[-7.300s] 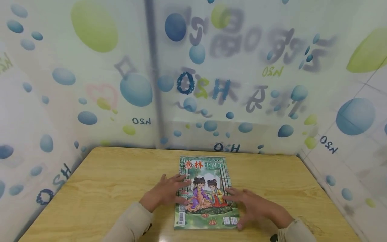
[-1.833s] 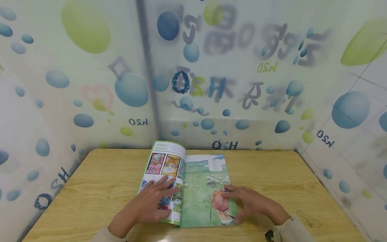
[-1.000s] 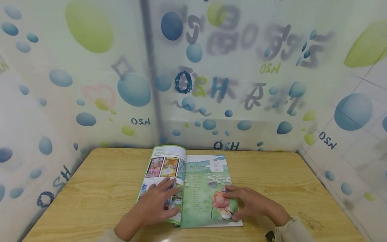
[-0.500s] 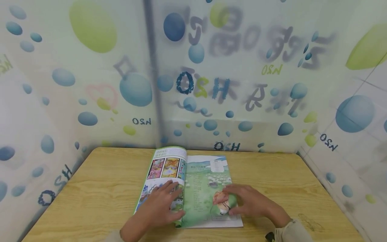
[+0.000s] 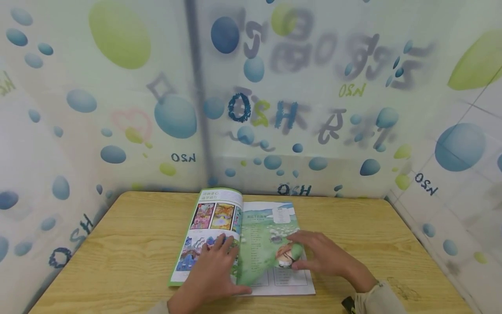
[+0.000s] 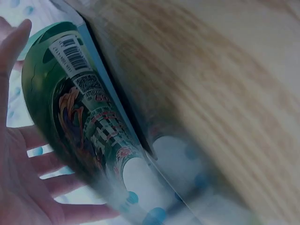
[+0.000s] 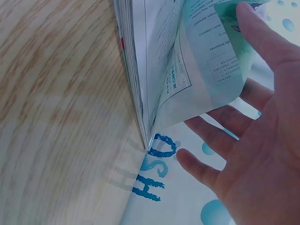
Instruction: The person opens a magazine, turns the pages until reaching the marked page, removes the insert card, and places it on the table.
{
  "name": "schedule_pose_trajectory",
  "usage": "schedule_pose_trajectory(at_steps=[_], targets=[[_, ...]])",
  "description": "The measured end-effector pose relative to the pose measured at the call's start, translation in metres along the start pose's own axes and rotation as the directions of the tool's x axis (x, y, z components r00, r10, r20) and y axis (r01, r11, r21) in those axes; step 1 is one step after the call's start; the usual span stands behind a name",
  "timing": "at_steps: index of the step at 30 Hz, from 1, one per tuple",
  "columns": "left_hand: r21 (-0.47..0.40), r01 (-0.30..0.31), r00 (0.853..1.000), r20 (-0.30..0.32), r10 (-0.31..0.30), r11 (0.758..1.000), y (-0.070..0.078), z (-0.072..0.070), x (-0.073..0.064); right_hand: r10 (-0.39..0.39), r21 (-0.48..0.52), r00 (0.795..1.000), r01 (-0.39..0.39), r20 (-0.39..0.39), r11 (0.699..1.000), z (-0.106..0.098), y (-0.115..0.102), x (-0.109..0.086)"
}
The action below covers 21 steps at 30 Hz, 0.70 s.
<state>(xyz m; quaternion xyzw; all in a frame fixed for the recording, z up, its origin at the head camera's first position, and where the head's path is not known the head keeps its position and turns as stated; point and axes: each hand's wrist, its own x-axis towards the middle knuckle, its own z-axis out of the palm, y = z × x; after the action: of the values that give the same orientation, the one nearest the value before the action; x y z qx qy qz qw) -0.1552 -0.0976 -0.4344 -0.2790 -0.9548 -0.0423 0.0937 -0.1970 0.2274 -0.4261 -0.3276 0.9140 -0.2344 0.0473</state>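
An open magazine lies on the wooden table. Its left side shows colourful pictures; on the right is a green illustrated page. My left hand rests on the left side near the spine, fingers spread and fairly straight. In the left wrist view the front cover bows upward beside that hand. My right hand pinches the green page near its right edge, thumb on one face and fingers on the other. That page curls up, baring the white sheet beneath. The right wrist view shows the lifted page apart from the stack.
The wooden table extends to both sides of the magazine. Behind and beside it hang pale walls printed with blue and green drops and lettering.
The magazine, closed 7.3 seconds ago, now lies open. Lately my right hand has curled the green page's lower right corner up and leftward, and my left hand has shifted right toward the spine.
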Motion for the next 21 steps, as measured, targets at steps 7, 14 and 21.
schedule_pose_trajectory(at_steps=[7,14,21], targets=[[0.041,-0.002,0.999,-0.045,0.004,0.999,0.0001,0.005,0.0005,0.008,0.021,1.0,-0.008,0.006,1.0,-0.0007,-0.0005,0.0007],[0.049,-0.001,0.999,-0.04,0.003,0.999,-0.0003,0.0028,0.0012,0.05,0.062,0.999,-0.051,0.012,0.997,-0.0018,-0.0009,-0.0004],[0.13,-0.041,0.992,-0.112,0.056,0.991,-0.0031,0.0045,0.0001,0.067,0.106,0.998,-0.066,-0.005,0.992,-0.0021,-0.0003,-0.0025]])
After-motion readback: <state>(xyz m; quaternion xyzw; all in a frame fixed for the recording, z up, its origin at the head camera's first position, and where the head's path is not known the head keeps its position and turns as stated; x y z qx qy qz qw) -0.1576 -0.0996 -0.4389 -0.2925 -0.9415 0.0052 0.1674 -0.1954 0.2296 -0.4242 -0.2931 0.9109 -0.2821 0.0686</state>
